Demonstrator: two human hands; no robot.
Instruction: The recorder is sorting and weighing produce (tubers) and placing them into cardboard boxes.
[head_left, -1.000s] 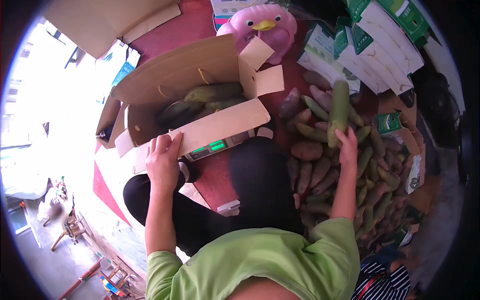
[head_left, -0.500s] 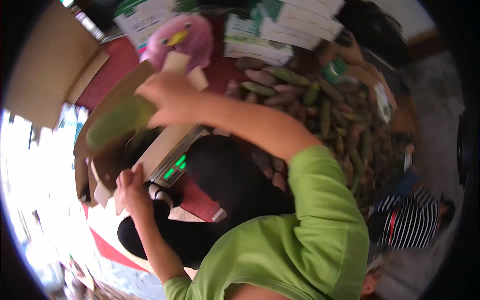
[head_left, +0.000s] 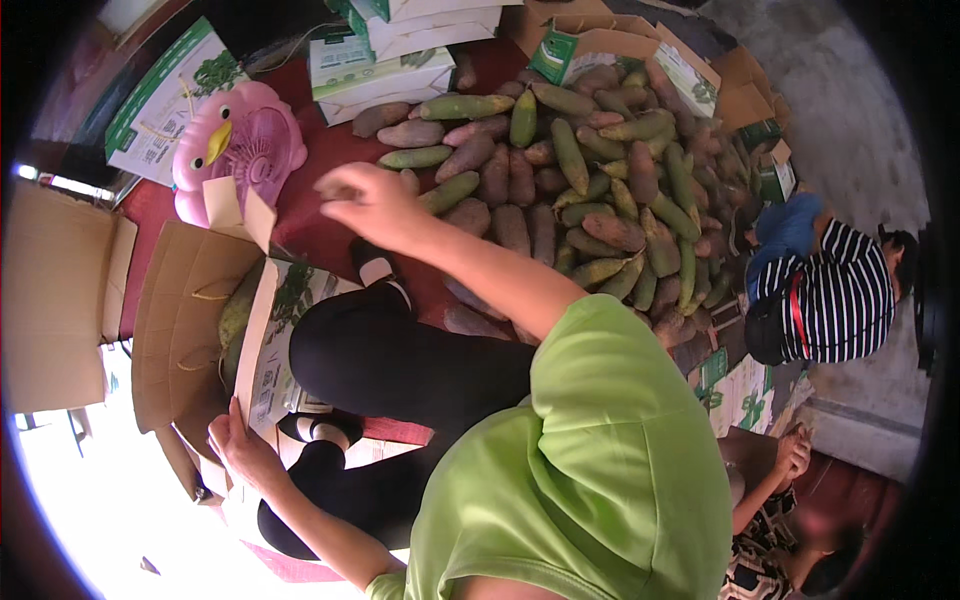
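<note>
At the left, an open cardboard box [head_left: 165,320] has its flaps raised. A thick green gourd-like vegetable [head_left: 236,322] lies inside, partly hidden by the wall. My left hand [head_left: 243,447] pinches the box's near edge. Between the box and a large pile of elongated green and brownish-purple gourd-like vegetables [head_left: 570,155], my right hand [head_left: 372,205] is held up, apart from both. Its fingers are loosely bent with a gap beside the thumb, and nothing shows in them. My black-clad knee stands against the box's printed side.
Behind the box sits a pink bird-shaped fan [head_left: 270,170]. Printed white-and-green cartons [head_left: 385,75] stand at the back. On the right, a person in a striped shirt [head_left: 835,290] is beside the pile; another person's hands [head_left: 795,452] show at lower right. Red sheeting [head_left: 325,150] covers the floor.
My right hand has let go of a green gourd-like vegetable over the box and moved right toward the pile. My left hand stays at the box edge. The view has shifted.
</note>
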